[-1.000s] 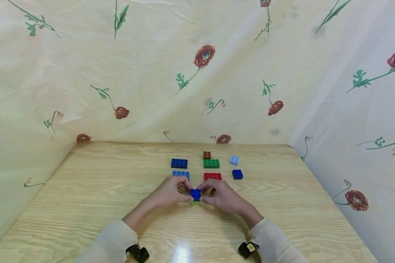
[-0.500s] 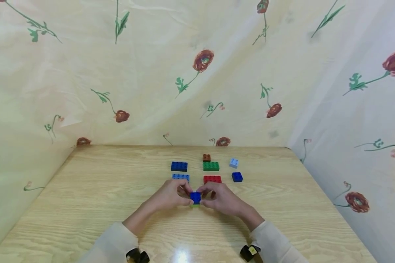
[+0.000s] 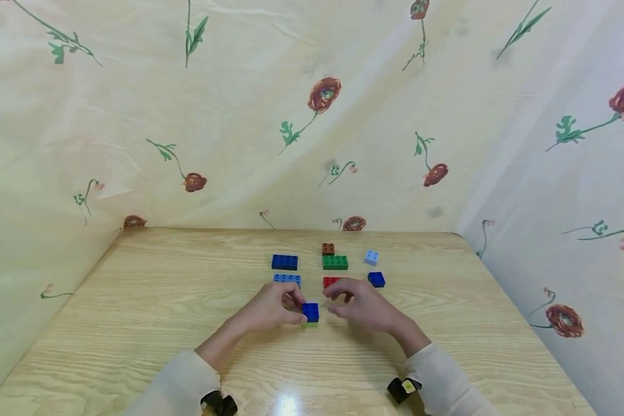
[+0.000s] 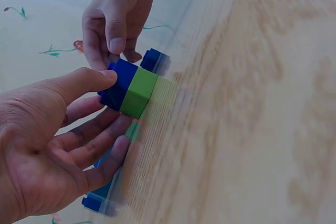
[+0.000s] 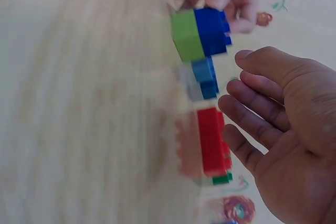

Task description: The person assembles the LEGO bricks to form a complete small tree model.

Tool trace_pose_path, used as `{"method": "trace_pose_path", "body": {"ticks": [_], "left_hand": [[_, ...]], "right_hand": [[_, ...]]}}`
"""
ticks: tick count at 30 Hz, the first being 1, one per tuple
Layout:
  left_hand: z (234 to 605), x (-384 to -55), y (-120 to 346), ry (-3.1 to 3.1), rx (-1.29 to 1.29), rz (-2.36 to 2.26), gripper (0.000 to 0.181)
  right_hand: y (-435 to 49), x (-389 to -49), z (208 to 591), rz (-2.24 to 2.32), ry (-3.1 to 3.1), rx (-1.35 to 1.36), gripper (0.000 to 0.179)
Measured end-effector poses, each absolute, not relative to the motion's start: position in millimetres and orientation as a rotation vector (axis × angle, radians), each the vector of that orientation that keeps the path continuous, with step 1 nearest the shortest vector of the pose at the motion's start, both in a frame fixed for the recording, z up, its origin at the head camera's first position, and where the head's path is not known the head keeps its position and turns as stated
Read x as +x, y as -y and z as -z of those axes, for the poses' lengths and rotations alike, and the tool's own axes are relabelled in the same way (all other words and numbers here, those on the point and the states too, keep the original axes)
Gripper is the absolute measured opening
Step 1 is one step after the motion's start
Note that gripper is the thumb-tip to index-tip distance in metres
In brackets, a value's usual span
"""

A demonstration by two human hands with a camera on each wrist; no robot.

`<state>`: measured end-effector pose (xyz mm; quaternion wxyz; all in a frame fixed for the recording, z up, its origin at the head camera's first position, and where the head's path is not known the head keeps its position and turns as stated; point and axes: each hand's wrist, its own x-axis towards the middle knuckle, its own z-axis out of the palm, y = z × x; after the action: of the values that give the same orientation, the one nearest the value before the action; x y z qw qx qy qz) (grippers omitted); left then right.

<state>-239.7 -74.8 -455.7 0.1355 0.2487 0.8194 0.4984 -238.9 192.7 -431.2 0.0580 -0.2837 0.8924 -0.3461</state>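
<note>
A square blue building brick sits stacked on a lime green brick, the two pressed flush together near the middle of the table. My left hand pinches the blue brick from its left side, thumb at the near edge and fingers behind. My right hand is apart from the stack, a short way to its right, with fingers loosely bent and nothing held. In the right wrist view, a gap shows between the right fingertips and the blue brick's studs. Behind the right fingers, a red brick is partly hidden.
Behind the left hand lie a light blue long brick and a dark blue one. A green brick and a small brown brick stand farther back. At right are a pale blue brick and another blue brick.
My right hand has let go of the blue brick and drawn off to the right. The left hand keeps its pinch, and the stack stays in about the same place.
</note>
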Motion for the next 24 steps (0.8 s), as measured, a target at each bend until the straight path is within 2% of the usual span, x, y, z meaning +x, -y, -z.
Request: {"method": "trace_pose_path", "body": {"ticks": [11,24], "left_hand": [[454,-239,76,-2.362,0.714,-1.452,0.025],[454,-240,74,-2.353,0.725,-1.454,0.025]], "right_hand": [[-238,-264,422,1.068,-2.832,-0.708,0.024],[-287,-289,431,1.098,-2.917,-0.48,0.03]]}}
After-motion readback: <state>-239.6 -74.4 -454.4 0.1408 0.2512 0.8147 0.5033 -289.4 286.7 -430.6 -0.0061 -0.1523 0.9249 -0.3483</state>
